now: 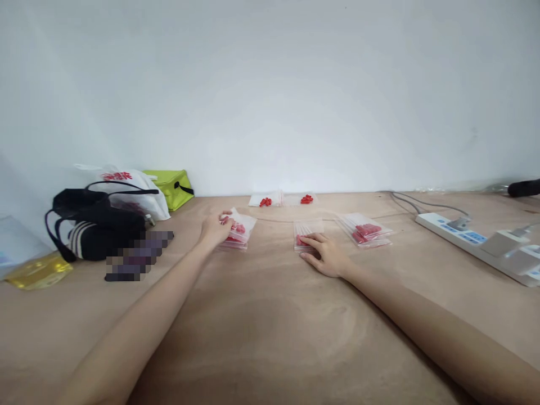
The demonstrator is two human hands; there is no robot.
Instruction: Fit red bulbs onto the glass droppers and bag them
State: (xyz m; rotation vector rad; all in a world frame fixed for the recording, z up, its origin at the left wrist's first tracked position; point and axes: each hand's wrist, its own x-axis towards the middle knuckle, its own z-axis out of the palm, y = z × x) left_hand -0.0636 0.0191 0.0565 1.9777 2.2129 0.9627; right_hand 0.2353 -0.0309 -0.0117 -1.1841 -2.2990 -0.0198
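Clear plastic zip bags with small red pieces inside lie in stacks on the table. At the left stack (240,239), my left hand (217,228) pinches the edge of a zip bag (240,220) that is tilted up over the others. The fingers of my right hand (324,254) are stretched out and rest on the lower part of the middle stack of bags (310,228), partly covering its red contents. To the right of that hand sits another stack of bags (367,232), fanned slightly and touched by neither hand.
Near the wall lie two flat bags with red pieces (265,202) (306,199). A white power strip (468,239) with plugs and grey cables is at the right. On the left are a black bag (97,219), a white plastic bag (139,191), a lime-green bag (171,188) and a yellow pouch (40,271).
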